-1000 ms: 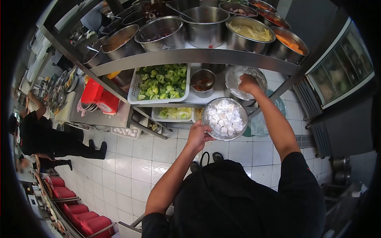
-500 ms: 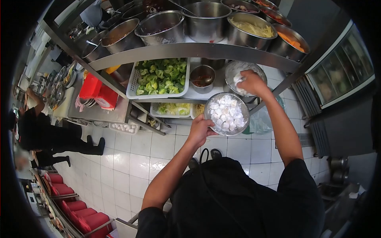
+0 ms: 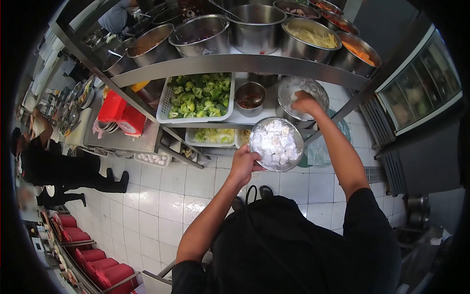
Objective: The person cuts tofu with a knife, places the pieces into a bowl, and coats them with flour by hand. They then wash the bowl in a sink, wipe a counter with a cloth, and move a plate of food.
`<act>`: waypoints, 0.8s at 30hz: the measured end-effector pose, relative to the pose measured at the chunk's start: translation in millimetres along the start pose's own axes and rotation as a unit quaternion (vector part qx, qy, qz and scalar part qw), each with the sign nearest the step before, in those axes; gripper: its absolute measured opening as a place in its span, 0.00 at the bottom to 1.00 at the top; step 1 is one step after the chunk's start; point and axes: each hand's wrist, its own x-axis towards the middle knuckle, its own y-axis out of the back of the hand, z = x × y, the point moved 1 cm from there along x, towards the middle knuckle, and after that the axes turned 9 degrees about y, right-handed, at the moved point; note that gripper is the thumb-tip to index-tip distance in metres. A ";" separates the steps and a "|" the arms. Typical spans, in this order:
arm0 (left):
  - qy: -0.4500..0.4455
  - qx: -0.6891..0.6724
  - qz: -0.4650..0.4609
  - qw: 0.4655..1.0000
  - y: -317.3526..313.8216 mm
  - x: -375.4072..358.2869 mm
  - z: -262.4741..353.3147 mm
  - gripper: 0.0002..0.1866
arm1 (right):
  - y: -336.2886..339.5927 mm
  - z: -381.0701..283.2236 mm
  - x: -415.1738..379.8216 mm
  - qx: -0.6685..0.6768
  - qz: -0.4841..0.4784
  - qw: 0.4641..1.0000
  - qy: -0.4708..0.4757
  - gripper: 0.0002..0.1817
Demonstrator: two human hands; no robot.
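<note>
My left hand (image 3: pixel 245 164) grips the near-left rim of a round metal bowl (image 3: pixel 254 148), thumb over the edge. White, powder-coated cubes (image 3: pixel 278 142) fill much of the bowl, which is held out over the floor in front of the shelf. My right hand (image 3: pixel 305 102) reaches down into a metal pot (image 3: pixel 320 90) whose inside is coated with white powder. Its fingertips point into the pot and are partly hidden, so whether they pinch anything does not show. The bowl is just below and left of that pot.
Beside the pot are a small metal pot of dark sauce (image 3: pixel 250 110) and a white basket of broccoli (image 3: pixel 198 98). Several food-filled metal pots line the upper shelf (image 3: pixel 245 62). A red box (image 3: pixel 128 117) stands on the left counter. Another person (image 3: pixel 54 161) is at far left.
My right hand has lost sight of the white clump it held and sits slightly lower in the pot. The bowl in my left hand has shifted slightly left and down.
</note>
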 end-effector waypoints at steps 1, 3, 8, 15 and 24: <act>0.005 0.006 0.003 1.000 1.2 -0.9 0.5 0.14 | -9.0 3.3 5.8 -0.001 -0.024 1.000 -0.013 0.26; 0.017 0.020 0.009 1.000 4.1 -2.2 0.5 0.16 | -18.2 4.6 15.4 -0.055 -0.080 0.995 -0.020 0.28; 0.007 0.016 0.012 1.000 8.1 1.2 0.5 0.15 | -15.0 18.2 16.0 -0.060 -0.005 0.994 -0.090 0.24; 0.007 0.018 0.006 1.000 6.7 1.7 2.4 0.14 | -6.2 27.7 13.8 -0.066 0.033 0.997 -0.038 0.20; -0.010 -0.009 -0.007 1.000 -2.4 -1.0 4.4 0.11 | 34.1 -24.0 -29.9 -0.035 0.085 0.993 0.073 0.22</act>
